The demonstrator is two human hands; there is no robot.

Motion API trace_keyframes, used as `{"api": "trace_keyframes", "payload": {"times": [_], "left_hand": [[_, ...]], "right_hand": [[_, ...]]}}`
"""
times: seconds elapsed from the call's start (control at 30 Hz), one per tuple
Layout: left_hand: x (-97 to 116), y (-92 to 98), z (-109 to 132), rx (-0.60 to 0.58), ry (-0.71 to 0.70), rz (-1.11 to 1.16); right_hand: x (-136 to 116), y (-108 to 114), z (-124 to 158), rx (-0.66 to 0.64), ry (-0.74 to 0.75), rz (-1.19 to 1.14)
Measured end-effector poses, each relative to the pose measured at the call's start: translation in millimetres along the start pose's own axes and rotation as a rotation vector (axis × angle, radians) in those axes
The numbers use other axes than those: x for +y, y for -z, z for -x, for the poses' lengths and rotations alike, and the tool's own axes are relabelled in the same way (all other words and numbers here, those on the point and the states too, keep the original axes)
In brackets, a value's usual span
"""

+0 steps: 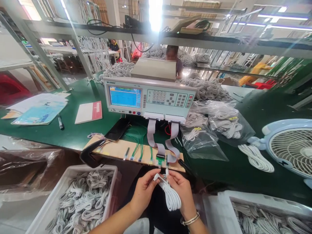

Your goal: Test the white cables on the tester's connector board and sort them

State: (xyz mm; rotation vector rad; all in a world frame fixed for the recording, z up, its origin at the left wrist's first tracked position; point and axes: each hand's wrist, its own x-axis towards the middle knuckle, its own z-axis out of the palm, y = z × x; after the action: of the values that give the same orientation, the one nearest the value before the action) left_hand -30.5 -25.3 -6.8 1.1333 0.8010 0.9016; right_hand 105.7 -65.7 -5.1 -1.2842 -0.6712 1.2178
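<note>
A coiled white cable (pixel 172 199) hangs between my two hands, just in front of the bench edge. My left hand (pixel 143 191) pinches it near one end, whose white plug shows at the fingertips. With thumb and fingers, my right hand (pixel 180 187) grips the other end's plug, holding it upright against the connector at the front of a small green circuit board (pixel 160 160). Whether that plug is fully seated I cannot tell. The circuit board sits on a wooden strip (pixel 109 150), and grey ribbon cables (pixel 151 131) link it to a tester (pixel 148 83) with a lit blue screen.
White bins of coiled cables stand at lower left (pixel 113 167) and lower right (pixel 227 198). A black clamp (pixel 89 156) grips the strip's left end. Bagged cables (pixel 224 120), a loose coil (pixel 257 158) and a fan (pixel 292 143) are on the right. Behind the tester is another person (pixel 179 66).
</note>
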Motion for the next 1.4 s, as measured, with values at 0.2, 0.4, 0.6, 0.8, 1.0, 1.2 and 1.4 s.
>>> {"api": "trace_keyframes", "payload": {"times": [0.2, 0.4, 0.6, 0.8, 1.0, 1.2, 1.4], "left_hand": [[6, 15.6, -15, -0.006, 0.215, 0.121], [16, 14.5, -20, -0.089, 0.486, 0.32], [16, 0.2, -20, -0.102, 0.526, 0.333], [10, -6.6, -21, 0.02, 0.509, 0.304], [0, -16.4, -15, 0.154, 0.4, 0.402], [5, -5.6, -19, 0.034, 0.379, 0.329], [9, -1.8, -29, -0.062, 0.424, 0.235]], "right_hand": [[0, -6, -3, 0.079, -0.054, -0.099], [-17, 11, 7, -0.133, 0.04, 0.246], [-20, 19, 11, -0.152, 0.073, 0.471], [-18, 18, 11, -0.115, 0.102, 0.477], [-13, 17, 15, -0.073, 0.086, 0.363], [-6, 9, 11, 0.08, -0.073, 0.065], [-9, 9, -6, 0.079, -0.176, 0.039]]}}
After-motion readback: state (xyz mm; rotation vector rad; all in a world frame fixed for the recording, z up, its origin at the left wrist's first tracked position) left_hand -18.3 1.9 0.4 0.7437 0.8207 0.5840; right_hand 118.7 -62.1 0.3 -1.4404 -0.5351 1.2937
